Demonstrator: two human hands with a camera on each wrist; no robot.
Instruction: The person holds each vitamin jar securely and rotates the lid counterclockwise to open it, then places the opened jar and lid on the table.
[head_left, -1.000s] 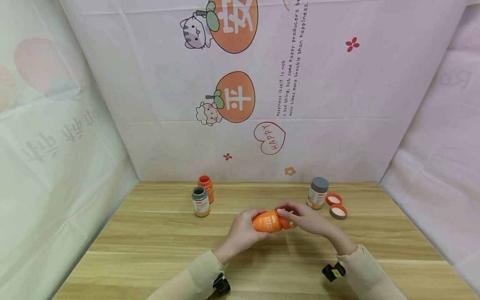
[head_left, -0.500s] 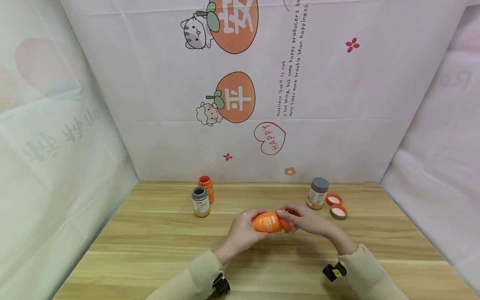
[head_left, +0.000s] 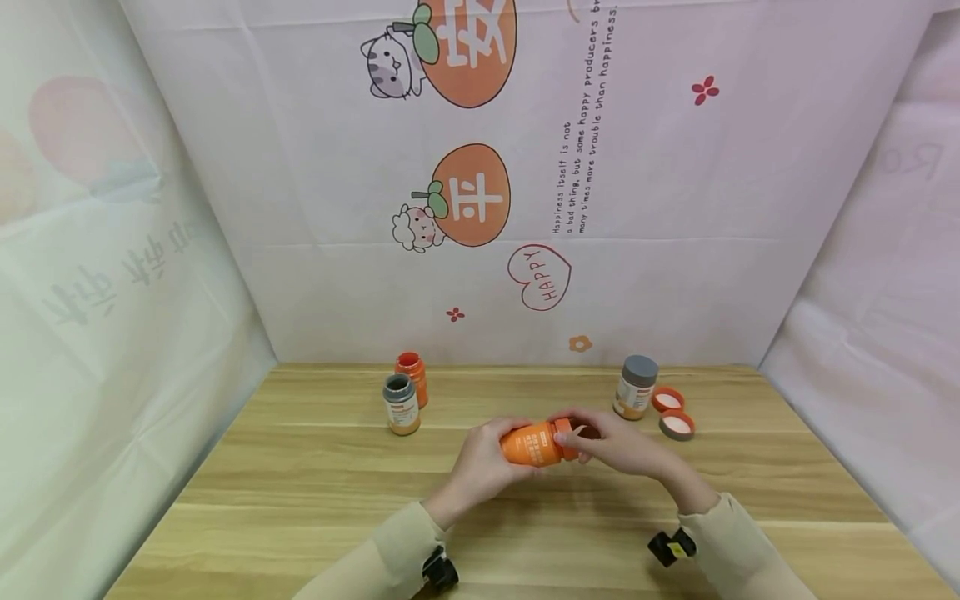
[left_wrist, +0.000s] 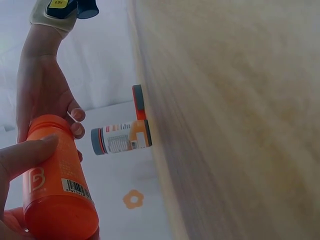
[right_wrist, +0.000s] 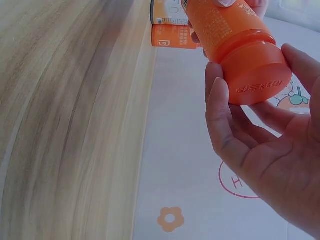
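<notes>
In the head view my left hand (head_left: 483, 462) grips an orange bottle (head_left: 531, 445), tilted sideways above the table. Its orange cap (head_left: 566, 439) points to the right and is on the bottle's neck. My right hand (head_left: 618, 443) holds this cap; the right wrist view shows the thumb at one side of the cap (right_wrist: 257, 75) and fingertips at the other, with the cap's flat top facing the palm. From the left wrist view, my left thumb (left_wrist: 30, 155) lies along the bottle body (left_wrist: 62, 175). Part of the left hand is hidden behind the bottle.
An uncapped grey-necked bottle (head_left: 402, 407) and an uncapped orange bottle (head_left: 415, 379) stand at the back left. At the back right stands a grey-capped bottle (head_left: 635, 387), beside an orange lid (head_left: 667, 399) and a grey lid (head_left: 677, 424), both lying inside-up. A printed cloth (head_left: 337, 292) hangs behind the table.
My right fingers have shifted around the cap, showing more of it in the head view. The bottle has moved very slightly left with my left hand still around it.
</notes>
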